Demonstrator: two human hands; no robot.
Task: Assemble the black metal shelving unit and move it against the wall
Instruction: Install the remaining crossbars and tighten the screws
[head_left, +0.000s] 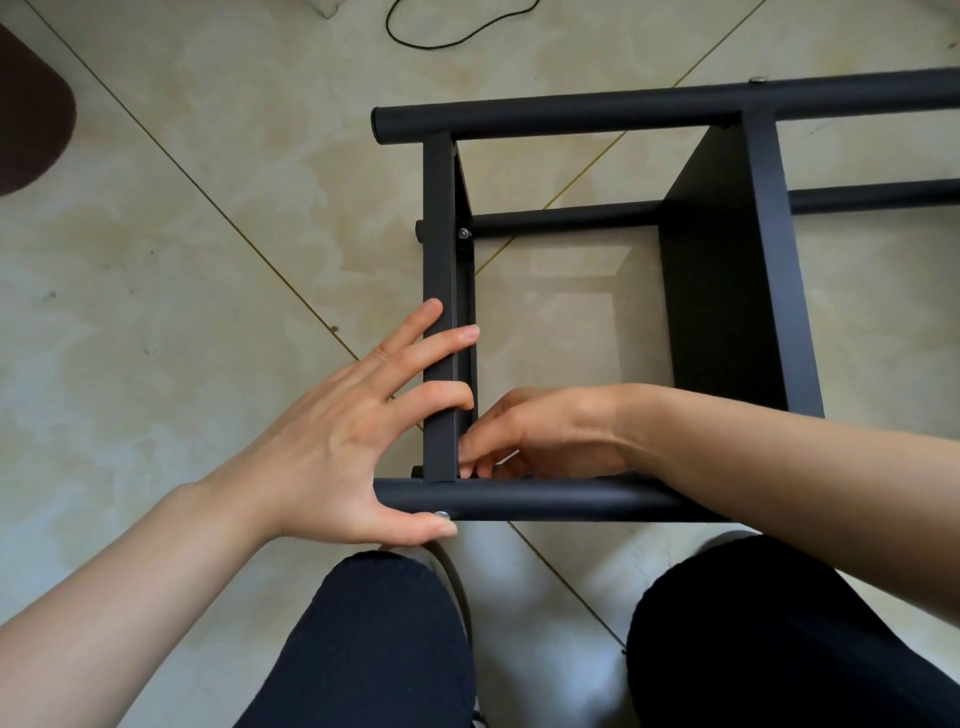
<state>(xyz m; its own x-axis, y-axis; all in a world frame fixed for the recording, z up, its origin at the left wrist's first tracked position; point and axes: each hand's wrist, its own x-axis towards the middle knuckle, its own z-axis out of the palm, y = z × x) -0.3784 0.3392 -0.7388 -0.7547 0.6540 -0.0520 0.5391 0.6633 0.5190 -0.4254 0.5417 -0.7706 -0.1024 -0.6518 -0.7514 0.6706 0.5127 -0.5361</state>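
Shelving unit (571, 499): left hand (332, 441) spread across two bars, right hand (540, 434) pinching inside corner.

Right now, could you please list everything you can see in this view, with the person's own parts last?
Shelving unit: one, black metal, lying on its side on the floor, centre and right.
Screw heads: three visible, silver, on the near tube, far tube and inner joint.
Cable: one, black, looped on the floor at the top.
Rounded dark object: one, dark brown, left edge; cannot tell what it is.
Floor: beige tiles.
Left hand: fingers spread over the upright panel, thumb beside the near screw head.
Right hand: fingers curled at the inner corner joint; what they hold is hidden.
Legs: two, dark trousers, bottom.
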